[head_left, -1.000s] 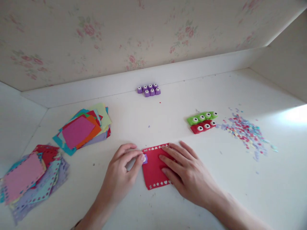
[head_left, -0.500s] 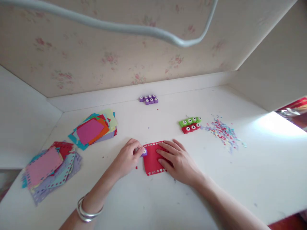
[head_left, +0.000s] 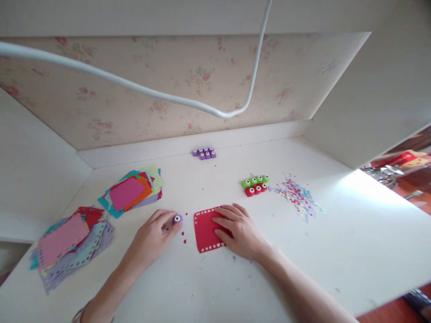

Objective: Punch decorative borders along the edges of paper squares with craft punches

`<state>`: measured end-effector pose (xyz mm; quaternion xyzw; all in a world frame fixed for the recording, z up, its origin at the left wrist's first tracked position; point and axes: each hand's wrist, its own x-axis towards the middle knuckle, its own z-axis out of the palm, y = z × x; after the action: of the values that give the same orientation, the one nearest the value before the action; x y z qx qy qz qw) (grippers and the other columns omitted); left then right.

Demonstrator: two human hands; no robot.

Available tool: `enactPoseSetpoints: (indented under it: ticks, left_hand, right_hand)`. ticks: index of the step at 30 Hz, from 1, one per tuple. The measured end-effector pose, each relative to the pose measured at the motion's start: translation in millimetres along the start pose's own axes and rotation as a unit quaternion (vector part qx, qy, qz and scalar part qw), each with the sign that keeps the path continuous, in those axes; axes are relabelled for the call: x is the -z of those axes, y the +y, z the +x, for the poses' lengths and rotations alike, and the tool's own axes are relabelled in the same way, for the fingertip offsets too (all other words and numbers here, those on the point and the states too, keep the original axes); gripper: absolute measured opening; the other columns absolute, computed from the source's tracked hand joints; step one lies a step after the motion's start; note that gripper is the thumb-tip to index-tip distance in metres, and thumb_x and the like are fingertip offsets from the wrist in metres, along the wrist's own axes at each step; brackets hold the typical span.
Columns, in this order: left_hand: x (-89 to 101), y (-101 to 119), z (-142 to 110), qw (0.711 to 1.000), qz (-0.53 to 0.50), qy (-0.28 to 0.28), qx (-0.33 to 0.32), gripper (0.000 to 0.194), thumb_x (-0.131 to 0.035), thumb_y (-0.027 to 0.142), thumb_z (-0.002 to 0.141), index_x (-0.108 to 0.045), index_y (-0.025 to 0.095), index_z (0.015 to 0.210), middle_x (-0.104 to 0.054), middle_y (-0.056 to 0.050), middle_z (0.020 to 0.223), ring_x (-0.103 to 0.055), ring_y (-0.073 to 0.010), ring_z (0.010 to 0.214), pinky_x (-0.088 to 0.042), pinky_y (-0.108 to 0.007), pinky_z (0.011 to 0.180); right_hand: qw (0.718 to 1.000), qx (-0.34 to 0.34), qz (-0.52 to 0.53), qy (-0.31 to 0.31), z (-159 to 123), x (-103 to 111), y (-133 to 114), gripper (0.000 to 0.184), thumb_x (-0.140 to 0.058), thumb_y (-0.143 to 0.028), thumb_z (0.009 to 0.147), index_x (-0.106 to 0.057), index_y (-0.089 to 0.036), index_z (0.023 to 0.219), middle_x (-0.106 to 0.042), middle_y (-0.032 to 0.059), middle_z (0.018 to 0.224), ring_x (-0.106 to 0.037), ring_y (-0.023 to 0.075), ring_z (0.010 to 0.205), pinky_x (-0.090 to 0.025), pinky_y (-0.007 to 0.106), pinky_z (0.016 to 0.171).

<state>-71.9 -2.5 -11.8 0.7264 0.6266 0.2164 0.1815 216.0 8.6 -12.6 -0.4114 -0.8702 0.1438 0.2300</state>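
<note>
Between the thumb and fingers of my left hand (head_left: 155, 233) is a small purple craft punch (head_left: 177, 219) with a white button on top, apart from the paper. My right hand (head_left: 240, 231) lies flat with fingers spread over the right side of a red sheet of paper (head_left: 204, 231). Small cut-out shapes line the sheet's top and bottom edges, and a few holes show at its upper left. The right edge is hidden under my hand. Little red paper bits (head_left: 185, 241) lie on the table between the punch and the sheet.
Purple punches (head_left: 206, 154) stand by the wall. Green punches (head_left: 257, 180) and red punches (head_left: 257, 190) sit in rows right of centre, beside scattered confetti (head_left: 298, 195). At left are plain coloured sheets (head_left: 128, 193) and punched sheets (head_left: 63, 240). A white cable (head_left: 161, 95) hangs in front.
My left hand has drawn the purple punch off the sheet's left edge, leftward. More red bits show on the table. My right hand stays on the sheet; the camera view has shifted.
</note>
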Motion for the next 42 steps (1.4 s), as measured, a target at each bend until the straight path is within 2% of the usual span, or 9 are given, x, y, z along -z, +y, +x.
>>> enactPoseSetpoints:
  ticks: [3, 6, 11, 17, 21, 26, 31, 37, 42]
  left_hand:
    - [-1.7, 0.9, 3.8, 1.000, 0.015, -0.001, -0.020, 0.028, -0.055, 0.043, 0.091, -0.068, 0.023, 0.104, -0.068, -0.005, 0.105, -0.067, -0.0187, 0.089, -0.054, -0.030, 0.080]
    - [-3.3, 6.5, 19.1, 0.999, -0.001, 0.016, -0.040, 0.028, -0.055, 0.041, 0.090, -0.069, 0.022, 0.104, -0.069, -0.006, 0.106, -0.068, -0.0197, 0.090, -0.055, -0.030, 0.080]
    - [-13.2, 43.3, 60.5, 0.994, -0.074, 0.014, -0.078, 0.033, -0.055, 0.041, 0.090, -0.067, 0.020, 0.112, -0.070, -0.008, 0.110, -0.068, -0.0206, 0.090, -0.057, -0.032, 0.079]
    - [-48.9, 94.3, 112.5, 0.983, -0.120, -0.050, -0.126, 0.028, -0.060, 0.035, 0.087, -0.070, 0.023, 0.109, -0.072, -0.005, 0.113, -0.069, -0.0193, 0.099, -0.054, -0.028, 0.090]
    - [-70.6, 109.7, 143.1, 0.979, -0.117, -0.082, -0.145, 0.028, -0.060, 0.034, 0.087, -0.070, 0.023, 0.111, -0.072, -0.003, 0.115, -0.069, -0.0190, 0.099, -0.052, -0.026, 0.091]
    - [-84.7, 125.8, 185.7, 0.979, -0.087, -0.107, -0.148, 0.030, -0.062, 0.033, 0.086, -0.070, 0.021, 0.113, -0.074, -0.004, 0.112, -0.069, -0.0203, 0.099, -0.051, -0.028, 0.090]
    - [-100.6, 158.2, 225.3, 0.973, -0.058, -0.138, -0.177, 0.029, -0.063, 0.034, 0.087, -0.071, 0.021, 0.112, -0.074, -0.004, 0.111, -0.067, -0.0211, 0.104, -0.048, -0.029, 0.095]
    - [-131.1, 192.3, 251.2, 0.958, -0.023, -0.183, -0.221, 0.027, -0.060, 0.035, 0.093, -0.064, 0.016, 0.112, -0.066, -0.008, 0.115, -0.063, -0.0223, 0.104, -0.050, -0.046, 0.094]
    - [-148.6, 200.9, 261.0, 0.954, -0.024, -0.201, -0.219, 0.027, -0.059, 0.034, 0.094, -0.062, 0.016, 0.114, -0.063, -0.008, 0.117, -0.063, -0.0220, 0.101, -0.054, -0.042, 0.087]
  right_hand:
    - [1.000, -0.001, 0.008, 0.001, 0.0, 0.2, 0.2, 0.023, -0.058, -0.027, 0.092, -0.068, -0.026, 0.113, -0.064, 0.0048, 0.126, -0.053, 0.0216, 0.121, -0.032, 0.044, 0.110]
    - [1.000, -0.003, 0.012, 0.005, 0.0, 0.0, 0.4, 0.023, -0.059, -0.027, 0.092, -0.068, -0.026, 0.112, -0.065, 0.0035, 0.125, -0.053, 0.0210, 0.120, -0.031, 0.043, 0.110]
    - [1.000, -0.006, 0.020, 0.013, -0.5, -0.2, 0.5, 0.020, -0.061, -0.028, 0.090, -0.069, -0.026, 0.109, -0.066, 0.0029, 0.122, -0.054, 0.0214, 0.119, -0.030, 0.043, 0.109]
    - [0.999, -0.015, 0.029, 0.012, -0.3, 0.0, 2.1, 0.019, -0.062, -0.030, 0.090, -0.069, -0.027, 0.108, -0.068, 0.0018, 0.118, -0.055, 0.0214, 0.115, -0.031, 0.041, 0.108]
    - [0.999, -0.016, 0.034, 0.014, -0.1, -0.8, 4.3, 0.019, -0.063, -0.032, 0.089, -0.069, -0.028, 0.106, -0.068, 0.0012, 0.119, -0.055, 0.0217, 0.114, -0.031, 0.041, 0.107]
    - [0.999, -0.017, 0.034, 0.015, 0.3, 0.1, 5.6, 0.018, -0.062, -0.033, 0.089, -0.069, -0.028, 0.105, -0.067, 0.0009, 0.121, -0.055, 0.0215, 0.115, -0.030, 0.041, 0.107]
    - [0.999, -0.019, 0.025, 0.011, 0.1, -0.8, 7.2, 0.019, -0.062, -0.035, 0.089, -0.069, -0.029, 0.106, -0.066, -0.0001, 0.124, -0.054, 0.0204, 0.116, -0.028, 0.040, 0.108]
    - [1.000, -0.020, 0.022, 0.007, -0.1, -0.3, 10.0, 0.021, -0.059, -0.037, 0.091, -0.068, -0.031, 0.109, -0.066, -0.0011, 0.124, -0.055, 0.0198, 0.115, -0.027, 0.040, 0.109]
    - [0.999, -0.019, 0.038, 0.010, -0.7, 0.9, 11.2, 0.021, -0.058, -0.038, 0.092, -0.067, -0.031, 0.110, -0.067, -0.0010, 0.121, -0.055, 0.0203, 0.115, -0.027, 0.040, 0.108]
